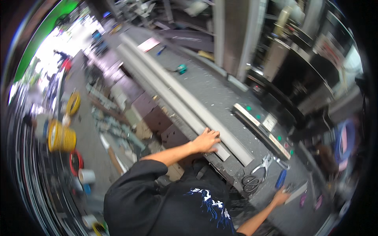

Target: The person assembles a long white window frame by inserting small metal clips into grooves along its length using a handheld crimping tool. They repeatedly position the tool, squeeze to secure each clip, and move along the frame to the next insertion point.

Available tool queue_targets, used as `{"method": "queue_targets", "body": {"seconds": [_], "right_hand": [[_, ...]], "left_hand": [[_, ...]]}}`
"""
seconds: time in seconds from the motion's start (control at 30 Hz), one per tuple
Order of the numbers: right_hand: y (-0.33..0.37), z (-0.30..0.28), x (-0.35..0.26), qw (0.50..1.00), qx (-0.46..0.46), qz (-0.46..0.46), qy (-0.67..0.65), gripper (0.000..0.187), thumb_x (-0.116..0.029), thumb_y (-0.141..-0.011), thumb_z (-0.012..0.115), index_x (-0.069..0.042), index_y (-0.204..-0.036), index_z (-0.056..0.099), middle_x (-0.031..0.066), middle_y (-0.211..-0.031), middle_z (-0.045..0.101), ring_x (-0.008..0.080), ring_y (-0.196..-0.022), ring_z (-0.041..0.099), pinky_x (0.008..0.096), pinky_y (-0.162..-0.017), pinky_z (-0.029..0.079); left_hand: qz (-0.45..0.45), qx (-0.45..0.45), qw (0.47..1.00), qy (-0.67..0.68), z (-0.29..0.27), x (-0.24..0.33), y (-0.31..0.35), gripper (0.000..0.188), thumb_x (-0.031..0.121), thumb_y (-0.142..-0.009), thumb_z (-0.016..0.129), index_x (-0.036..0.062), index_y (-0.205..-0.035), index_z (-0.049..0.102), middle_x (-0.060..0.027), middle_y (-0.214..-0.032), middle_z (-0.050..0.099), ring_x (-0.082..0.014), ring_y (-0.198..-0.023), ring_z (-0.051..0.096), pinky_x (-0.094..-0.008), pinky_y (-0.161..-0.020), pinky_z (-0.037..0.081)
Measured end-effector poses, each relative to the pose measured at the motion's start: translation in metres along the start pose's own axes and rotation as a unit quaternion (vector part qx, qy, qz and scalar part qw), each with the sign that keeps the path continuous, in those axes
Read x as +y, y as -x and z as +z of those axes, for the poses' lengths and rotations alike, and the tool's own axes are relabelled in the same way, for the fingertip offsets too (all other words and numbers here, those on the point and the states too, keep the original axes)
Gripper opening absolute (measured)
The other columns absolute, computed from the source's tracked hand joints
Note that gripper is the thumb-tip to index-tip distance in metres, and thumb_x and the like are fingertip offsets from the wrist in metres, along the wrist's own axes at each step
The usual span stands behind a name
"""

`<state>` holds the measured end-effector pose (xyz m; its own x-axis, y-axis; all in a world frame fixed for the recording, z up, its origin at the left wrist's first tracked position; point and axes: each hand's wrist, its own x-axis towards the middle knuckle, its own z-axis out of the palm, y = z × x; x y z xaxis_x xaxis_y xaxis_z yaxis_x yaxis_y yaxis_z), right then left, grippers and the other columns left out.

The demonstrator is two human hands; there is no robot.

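Observation:
Two long pale-grey strips (189, 98) lie side by side and slantwise along the grey workbench. My left hand (205, 141) is closed over the nearer strip (179, 109), close to its front end. At the lower right my right hand (280, 196) rests low at the bench with its fingers bent. What it holds, if anything, is too blurred to make out. A flat grey piece (296, 193) lies against its fingertips. Just beyond that hand is a blue-handled tool (280, 179). Black-handled scissors (251, 182) and silver pliers (264, 164) lie between my hands.
A machine panel with green buttons (258, 117) stands along the bench's right. Farther up the bench lies a small green tool (181, 69). To my left, another surface carries yellow tape rolls (62, 136), a knife (112, 154) and scrap pieces. Dark boxes (151, 112) stand between the surfaces.

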<state>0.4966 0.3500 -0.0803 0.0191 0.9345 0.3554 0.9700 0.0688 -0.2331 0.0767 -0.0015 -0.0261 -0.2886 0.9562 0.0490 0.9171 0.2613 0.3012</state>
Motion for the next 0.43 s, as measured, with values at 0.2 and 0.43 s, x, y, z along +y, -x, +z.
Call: {"method": "queue_targets", "body": {"seconds": [0.2,0.43], "right_hand": [[-0.031,0.013,0.012,0.992,-0.099,0.073,0.038,0.066,-0.051,-0.085,0.069,0.004,-0.116,0.05,0.0291,-0.109,0.057,0.0454,-0.103,0.06,0.0536,-0.084,0.05],[-0.036,0.031,0.032,0.973,-0.167,0.158,0.002,0.067,-0.05,-0.082,0.072,0.003,-0.117,0.051,0.0367,-0.12,0.054,0.0453,-0.11,0.06,0.056,-0.091,0.048]], "left_hand": [[-0.01,-0.084,0.996,-0.026,-0.009,-0.061,-0.014,0.018,0.032,-0.091,0.061,0.0182,-0.098,0.071,-0.0001,-0.096,0.064,-0.0212,-0.098,0.061,-0.0449,-0.086,0.039],[-0.003,-0.195,0.978,-0.067,-0.005,-0.082,-0.048,0.021,0.032,-0.087,0.064,0.0144,-0.095,0.072,-0.0039,-0.097,0.071,-0.0241,-0.099,0.067,-0.0526,-0.088,0.045]]}}
